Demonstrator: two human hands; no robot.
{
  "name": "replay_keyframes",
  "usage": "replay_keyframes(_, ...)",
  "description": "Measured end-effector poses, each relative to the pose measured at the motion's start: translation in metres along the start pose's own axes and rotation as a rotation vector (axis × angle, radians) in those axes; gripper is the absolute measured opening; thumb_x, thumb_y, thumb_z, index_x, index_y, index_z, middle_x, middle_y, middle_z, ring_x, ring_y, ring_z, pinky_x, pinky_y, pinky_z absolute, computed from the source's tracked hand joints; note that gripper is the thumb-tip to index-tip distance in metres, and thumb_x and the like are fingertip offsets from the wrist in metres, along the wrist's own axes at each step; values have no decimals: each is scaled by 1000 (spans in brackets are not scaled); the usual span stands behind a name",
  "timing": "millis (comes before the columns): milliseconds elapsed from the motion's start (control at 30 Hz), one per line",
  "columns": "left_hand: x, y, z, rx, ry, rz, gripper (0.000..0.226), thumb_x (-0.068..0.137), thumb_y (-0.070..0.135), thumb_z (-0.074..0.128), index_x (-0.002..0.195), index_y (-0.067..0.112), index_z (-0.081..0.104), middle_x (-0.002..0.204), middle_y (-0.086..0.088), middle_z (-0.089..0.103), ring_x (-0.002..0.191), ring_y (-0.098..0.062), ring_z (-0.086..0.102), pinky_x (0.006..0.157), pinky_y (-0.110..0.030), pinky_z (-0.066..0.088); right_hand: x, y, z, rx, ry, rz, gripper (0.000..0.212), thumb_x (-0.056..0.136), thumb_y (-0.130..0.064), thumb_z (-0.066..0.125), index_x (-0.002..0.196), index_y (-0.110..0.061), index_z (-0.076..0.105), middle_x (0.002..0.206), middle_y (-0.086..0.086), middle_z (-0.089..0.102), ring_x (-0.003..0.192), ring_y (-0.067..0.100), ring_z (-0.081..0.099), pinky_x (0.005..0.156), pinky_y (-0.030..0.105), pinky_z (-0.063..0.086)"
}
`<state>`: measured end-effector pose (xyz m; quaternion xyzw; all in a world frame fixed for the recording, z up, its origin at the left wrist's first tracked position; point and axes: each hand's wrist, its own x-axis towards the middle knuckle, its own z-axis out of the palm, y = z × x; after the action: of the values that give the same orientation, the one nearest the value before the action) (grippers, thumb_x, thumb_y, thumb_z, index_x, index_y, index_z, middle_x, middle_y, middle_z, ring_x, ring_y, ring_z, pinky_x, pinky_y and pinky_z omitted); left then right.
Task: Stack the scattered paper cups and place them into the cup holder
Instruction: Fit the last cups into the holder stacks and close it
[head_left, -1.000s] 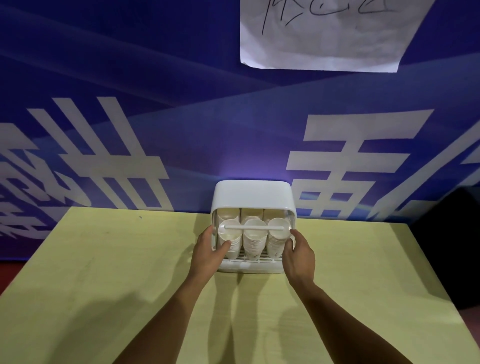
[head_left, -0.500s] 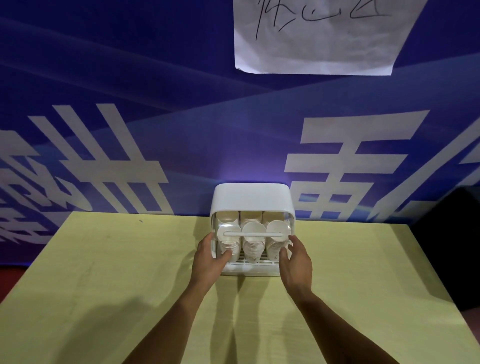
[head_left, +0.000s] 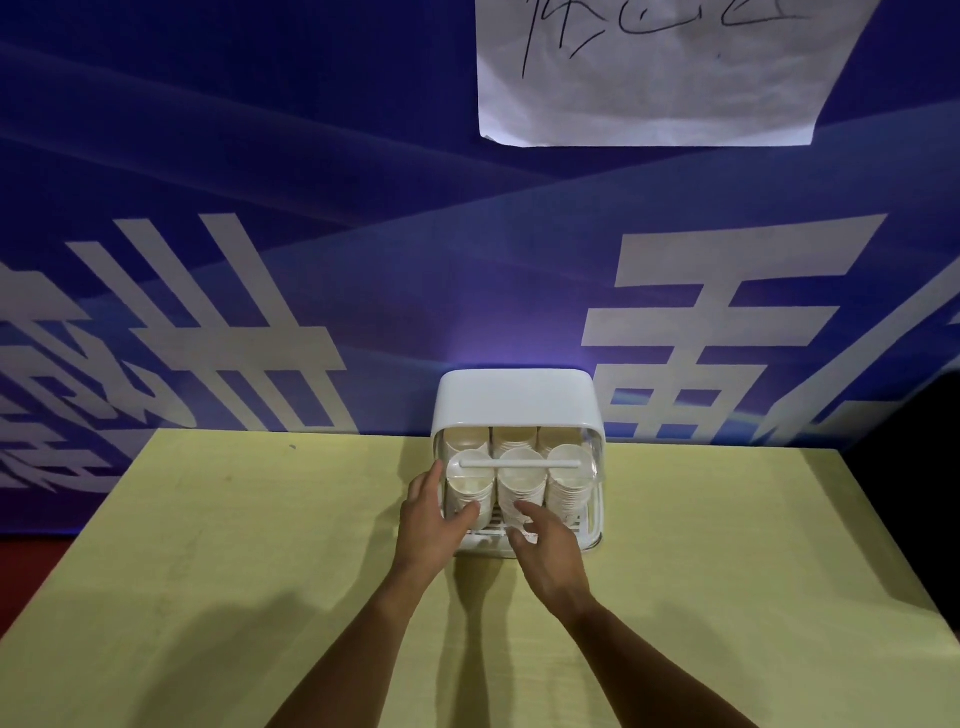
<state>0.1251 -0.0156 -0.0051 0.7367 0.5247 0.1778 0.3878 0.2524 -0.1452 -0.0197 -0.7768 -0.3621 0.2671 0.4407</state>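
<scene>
A white cup holder (head_left: 517, 397) with a clear front lid and a white bar handle stands at the table's far edge against the wall. Several stacks of white paper cups (head_left: 569, 483) fill it in two rows. My left hand (head_left: 434, 519) rests against the holder's left front corner, thumb on the clear lid. My right hand (head_left: 545, 545) is in front of the holder's lower middle, fingers spread and touching the lid's bottom edge. Neither hand holds a cup.
The yellow-green table (head_left: 208, 571) stretches left, right and toward me. A blue banner wall (head_left: 260, 260) with white characters rises right behind the holder, and a white paper sheet (head_left: 670, 78) hangs on it. A dark area lies past the table's right edge.
My right hand has moved from the holder's right side to its lower front middle. My left hand stays at the left corner. The clear lid has come down over the cups.
</scene>
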Motion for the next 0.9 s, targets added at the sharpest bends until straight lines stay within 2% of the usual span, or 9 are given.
replay_keyframes(200,-3,-5,1,-21,10,21,79,84,42,72,152,33,32,150,8,37,134,-14,42,102,-25,37,4,-3,4,16,-9,28,48,96,-22,61,143,-17,52,143,-2,55,117,17,61,94,23,48)
replay_keyframes(333,-8,-8,2,-68,18,34,78,82,42,72,150,35,34,147,10,39,134,-10,42,105,-26,38,7,-3,0,-5,-21,30,47,96,-20,60,143,-17,52,142,-3,55,119,17,59,96,24,48)
replay_keyframes(433,-11,-9,3,-93,27,32,77,81,40,73,148,33,37,145,11,40,131,-7,42,103,-24,36,8,0,-5,11,-36,83,44,97,-22,60,140,-14,55,138,-2,58,115,16,61,83,9,44)
replay_keyframes(467,-12,-9,3,-99,29,34,77,81,39,74,148,33,37,145,11,40,131,-6,41,103,-23,35,8,2,-7,16,-33,108,43,97,-24,60,138,-13,56,136,-2,59,113,16,63,82,10,44)
replay_keyframes(533,-14,-9,5,-107,36,33,76,81,36,74,148,30,38,145,11,40,132,-7,41,105,-24,35,8,8,-13,2,-2,165,41,96,-28,61,133,-12,59,131,-2,63,110,17,64,87,21,48)
replay_keyframes(600,-15,-8,7,-109,47,20,77,80,33,75,148,26,38,145,8,40,132,-9,41,106,-24,35,10,13,-21,12,64,255,37,95,-27,60,127,-11,62,123,1,67,110,19,64,90,26,46)
replay_keyframes(733,-14,-5,10,-97,61,8,80,79,28,78,148,18,38,144,3,39,131,-12,42,104,-21,33,13,19,-39,214,190,398,28,92,-25,60,117,-16,66,113,-1,69,106,19,62,99,36,47)
replay_keyframes(800,-13,-4,12,-89,68,5,82,79,28,78,148,16,37,145,1,38,132,-14,42,103,-21,32,15,21,-43,263,154,376,19,90,-20,60,106,-24,71,107,-8,72,104,16,64,97,35,49)
replay_keyframes(900,-14,-2,13,-83,75,-6,83,80,28,77,151,16,35,146,1,36,133,-15,42,103,-20,31,15,15,-41,311,13,336,26,89,-11,58,98,-28,74,103,-12,73,103,15,65,95,34,49)
